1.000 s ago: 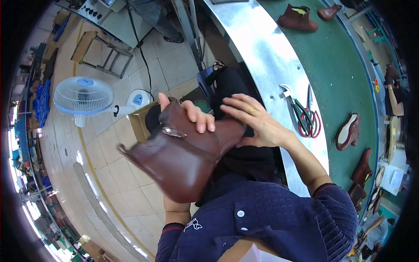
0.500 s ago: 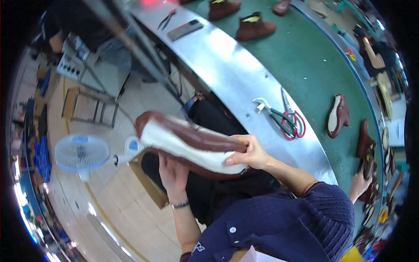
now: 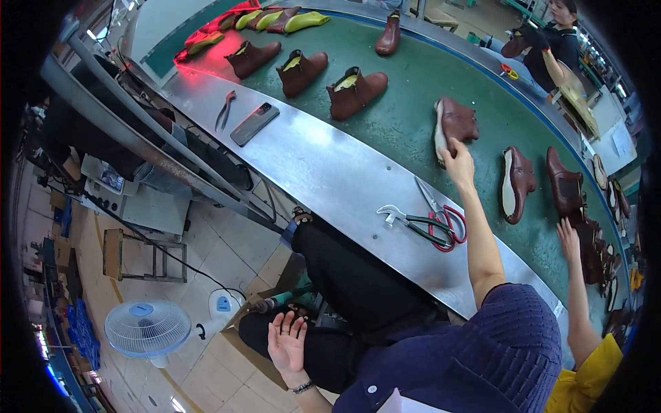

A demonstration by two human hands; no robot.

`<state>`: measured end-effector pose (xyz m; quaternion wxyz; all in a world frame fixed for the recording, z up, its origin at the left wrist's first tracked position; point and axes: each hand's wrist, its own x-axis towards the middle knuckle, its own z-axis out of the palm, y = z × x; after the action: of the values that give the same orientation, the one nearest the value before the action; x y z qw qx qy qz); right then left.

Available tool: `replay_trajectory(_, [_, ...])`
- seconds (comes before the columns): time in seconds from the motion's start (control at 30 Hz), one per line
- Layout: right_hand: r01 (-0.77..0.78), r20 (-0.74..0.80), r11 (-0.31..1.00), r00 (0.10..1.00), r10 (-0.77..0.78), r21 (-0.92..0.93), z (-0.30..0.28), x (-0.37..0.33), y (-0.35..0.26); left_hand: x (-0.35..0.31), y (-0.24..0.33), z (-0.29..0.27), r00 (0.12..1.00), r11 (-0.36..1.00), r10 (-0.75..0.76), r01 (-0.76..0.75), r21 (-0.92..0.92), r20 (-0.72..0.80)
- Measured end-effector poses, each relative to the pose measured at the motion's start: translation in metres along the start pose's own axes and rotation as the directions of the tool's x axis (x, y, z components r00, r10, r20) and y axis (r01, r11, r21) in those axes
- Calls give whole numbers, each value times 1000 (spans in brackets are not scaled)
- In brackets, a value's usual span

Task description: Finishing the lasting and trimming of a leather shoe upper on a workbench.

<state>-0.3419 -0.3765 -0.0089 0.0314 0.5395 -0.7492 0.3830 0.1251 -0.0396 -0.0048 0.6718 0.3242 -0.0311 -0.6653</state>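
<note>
My right hand (image 3: 460, 165) reaches over the green belt. Its fingers and thumb are on the near end of a brown leather boot (image 3: 460, 120), which lies on its side with its pale sole edge to the left. My left hand (image 3: 286, 344) is held palm up over my lap, fingers apart and holding nothing. On the metal ledge by my right forearm lie pincers (image 3: 416, 224) with dark green handles and red-handled scissors (image 3: 447, 224). Another boot with a pale sole (image 3: 516, 186) lies to the right of my right hand.
Several brown boots, one of them here (image 3: 358, 93), stand farther along the belt (image 3: 413, 82). A phone (image 3: 255, 124) and pliers (image 3: 225, 110) lie on the ledge. A co-worker's hand (image 3: 570, 241) is near boots at right. A fan (image 3: 148, 329) stands on the left.
The boot has gone from both my hands over my lap to the belt, with my right hand still on it. My left hand has let go and opened. The view has shifted.
</note>
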Motion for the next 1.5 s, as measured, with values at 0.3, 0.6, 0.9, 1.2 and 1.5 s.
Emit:
replay_trajectory(0.3, [191,564,978,819,-110,-88,-57,-117,-59,17,-11,45,1000,997,13,-13,77,-1])
replay_trajectory(0.6, [419,373,908,839,-396,23,-7,-156,-86,32,-19,61,995,977,-94,87,193,26])
replay_trajectory(0.9, [394,290,902,855,-429,176,97,-123,-163,16,-29,68,999,985,-49,48,167,4])
replay_trajectory(1.2, [80,324,950,929,-181,301,170,45,-222,-20,-25,53,986,984,101,-80,161,-130])
replay_trajectory(1.5, [-45,326,823,929,-174,566,141,96,-178,-33,-30,59,983,963,162,-139,229,-84])
